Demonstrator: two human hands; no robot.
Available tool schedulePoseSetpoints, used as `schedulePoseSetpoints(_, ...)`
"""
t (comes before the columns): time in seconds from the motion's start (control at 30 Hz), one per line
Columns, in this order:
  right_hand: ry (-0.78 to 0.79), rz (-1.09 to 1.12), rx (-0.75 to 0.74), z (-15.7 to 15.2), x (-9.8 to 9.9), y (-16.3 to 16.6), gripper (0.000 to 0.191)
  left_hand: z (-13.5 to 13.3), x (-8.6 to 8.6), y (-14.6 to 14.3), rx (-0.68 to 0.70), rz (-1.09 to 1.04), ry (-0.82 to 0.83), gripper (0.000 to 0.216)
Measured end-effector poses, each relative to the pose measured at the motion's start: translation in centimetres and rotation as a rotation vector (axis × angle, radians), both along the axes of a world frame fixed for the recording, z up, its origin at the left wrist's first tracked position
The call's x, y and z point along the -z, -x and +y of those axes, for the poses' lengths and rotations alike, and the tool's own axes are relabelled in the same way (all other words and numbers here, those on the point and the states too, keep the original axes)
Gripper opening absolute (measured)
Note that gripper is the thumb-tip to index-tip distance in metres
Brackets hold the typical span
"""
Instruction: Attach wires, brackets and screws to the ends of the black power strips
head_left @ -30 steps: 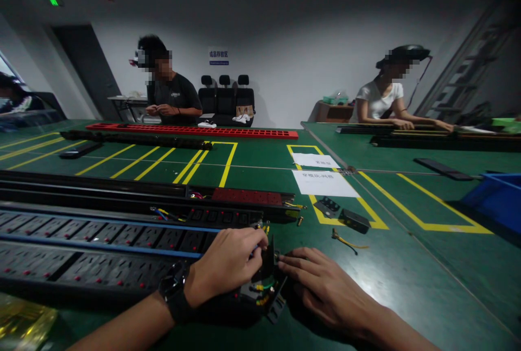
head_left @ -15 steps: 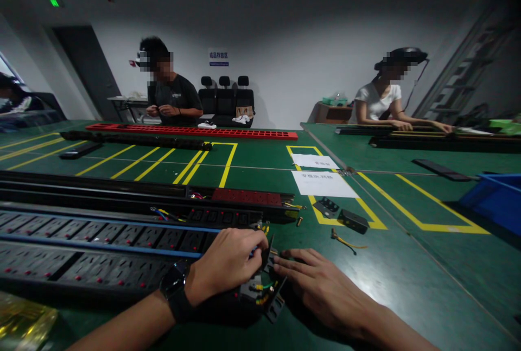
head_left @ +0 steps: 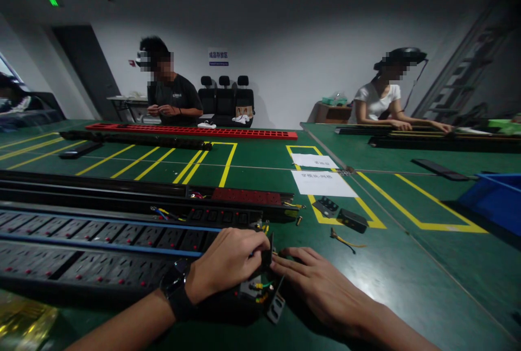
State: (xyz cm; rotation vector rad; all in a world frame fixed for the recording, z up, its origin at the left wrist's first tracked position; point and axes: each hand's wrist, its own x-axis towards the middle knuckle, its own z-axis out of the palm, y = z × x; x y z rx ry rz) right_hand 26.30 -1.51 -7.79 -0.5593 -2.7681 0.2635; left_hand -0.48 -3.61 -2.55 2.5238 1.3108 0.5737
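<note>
On the green table (head_left: 399, 280), a black end cap (head_left: 266, 256) sits between both hands.

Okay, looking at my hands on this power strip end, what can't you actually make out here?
Head view only:
- Left hand fingertips: curled behind the black end piece, grip unclear.
- Small wires: too small and dark to trace.
- Right hand: palm hides what lies beneath.
- Paper sheet: print blurred.
- Power strip: cut off at left edge.

Green table (head_left: 407, 280) with yellow lines, carrying long black socket strips (head_left: 101, 242), white papers (head_left: 323, 183), small black parts (head_left: 353, 221), blue bin (head_left: 494, 199).
</note>
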Motion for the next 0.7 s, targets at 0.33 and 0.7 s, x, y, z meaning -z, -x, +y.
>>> schedulePoseSetpoints(0.33, 0.035, 0.047, 0.053, -0.13, -0.05, -0.18, 0.063, -0.18, -0.19, -0.28, -0.073, 0.012, -0.008, 0.021)
schedulePoseSetpoints(0.7, -0.022, -0.02, 0.067, -0.19, -0.35, 0.21, 0.055, -0.13, -0.16, -0.25, -0.1, -0.019, 0.002, 0.017)
